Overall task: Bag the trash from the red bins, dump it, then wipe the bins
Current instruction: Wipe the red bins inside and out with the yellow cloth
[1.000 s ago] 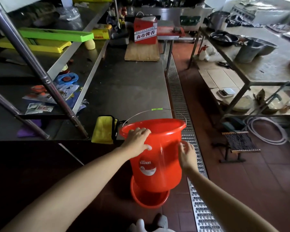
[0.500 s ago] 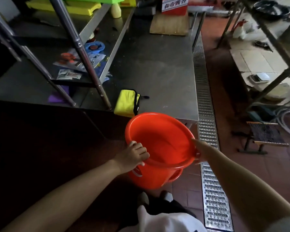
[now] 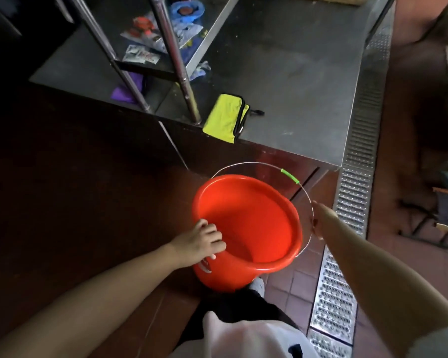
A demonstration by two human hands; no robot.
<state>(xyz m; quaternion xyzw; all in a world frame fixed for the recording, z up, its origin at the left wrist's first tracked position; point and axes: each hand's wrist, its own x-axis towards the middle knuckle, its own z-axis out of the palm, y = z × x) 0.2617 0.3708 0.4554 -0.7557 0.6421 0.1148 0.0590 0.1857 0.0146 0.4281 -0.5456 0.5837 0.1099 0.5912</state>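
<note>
Red bucket [image 3: 246, 228] now lower, tilted, empty; wire handle [image 3: 259, 164] up.

Commercial kitchen, back-of-house. Stainless steel counter [image 3: 290, 81] at 12 o'clock, with a steel-legged shelf rack [image 3: 171, 47] standing on it at 11 o'clock holding sachets and packets [image 3: 140, 56]. Red-brown tiled floor [image 3: 295, 288] with a long perforated metal drain grate [image 3: 347, 228] running from 1 to 5 o'clock. Yellow cleaning cloth [image 3: 224, 117] on the counter edge.
</note>
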